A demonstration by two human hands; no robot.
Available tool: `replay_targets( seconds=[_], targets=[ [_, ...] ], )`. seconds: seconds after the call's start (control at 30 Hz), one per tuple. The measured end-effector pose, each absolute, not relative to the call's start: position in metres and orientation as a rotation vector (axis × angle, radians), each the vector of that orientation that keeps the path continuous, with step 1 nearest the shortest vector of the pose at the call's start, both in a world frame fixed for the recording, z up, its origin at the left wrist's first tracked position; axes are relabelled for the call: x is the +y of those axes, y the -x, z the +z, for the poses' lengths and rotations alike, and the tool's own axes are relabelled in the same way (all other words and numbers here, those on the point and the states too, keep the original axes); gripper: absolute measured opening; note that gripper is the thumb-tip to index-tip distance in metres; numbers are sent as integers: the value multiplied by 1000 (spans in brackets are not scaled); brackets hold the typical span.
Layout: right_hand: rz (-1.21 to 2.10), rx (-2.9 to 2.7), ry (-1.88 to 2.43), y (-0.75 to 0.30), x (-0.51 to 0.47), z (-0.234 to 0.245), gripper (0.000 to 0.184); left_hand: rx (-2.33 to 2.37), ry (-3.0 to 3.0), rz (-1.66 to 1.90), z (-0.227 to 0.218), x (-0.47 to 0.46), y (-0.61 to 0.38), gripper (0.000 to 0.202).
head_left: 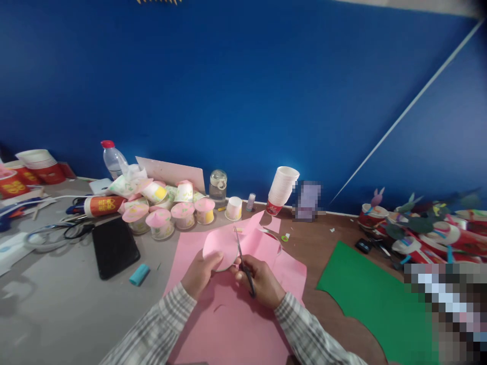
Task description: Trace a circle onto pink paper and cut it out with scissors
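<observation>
My left hand is closed on a round pink paper piece, holding it by its lower edge above a large pink paper sheet. My right hand grips black-handled scissors, whose blades point up and away into the pink round piece. Both hands sit close together over the pink sheet, in the lower middle of the view. Plaid sleeves cover both of my forearms.
A cluster of small cups with pink paper lids stands behind the sheet. A black tablet, a blue eraser, a plastic bottle, a glass jar, a stack of paper cups and green paper lie around.
</observation>
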State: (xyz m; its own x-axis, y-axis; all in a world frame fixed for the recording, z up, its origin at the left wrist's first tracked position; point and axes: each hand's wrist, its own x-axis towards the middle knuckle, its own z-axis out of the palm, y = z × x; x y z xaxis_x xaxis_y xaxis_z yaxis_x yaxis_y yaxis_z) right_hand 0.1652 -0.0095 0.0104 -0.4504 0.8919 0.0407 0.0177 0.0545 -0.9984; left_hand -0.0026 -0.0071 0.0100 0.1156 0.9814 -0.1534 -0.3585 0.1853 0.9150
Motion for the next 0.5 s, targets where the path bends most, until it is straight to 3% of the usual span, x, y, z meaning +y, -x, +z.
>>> replay_targets(
  seconds=[0.5],
  targets=[
    [1491,-1545,1018,-163,-10,13,21,949,-987,1151,3,-5,6,34]
  ],
)
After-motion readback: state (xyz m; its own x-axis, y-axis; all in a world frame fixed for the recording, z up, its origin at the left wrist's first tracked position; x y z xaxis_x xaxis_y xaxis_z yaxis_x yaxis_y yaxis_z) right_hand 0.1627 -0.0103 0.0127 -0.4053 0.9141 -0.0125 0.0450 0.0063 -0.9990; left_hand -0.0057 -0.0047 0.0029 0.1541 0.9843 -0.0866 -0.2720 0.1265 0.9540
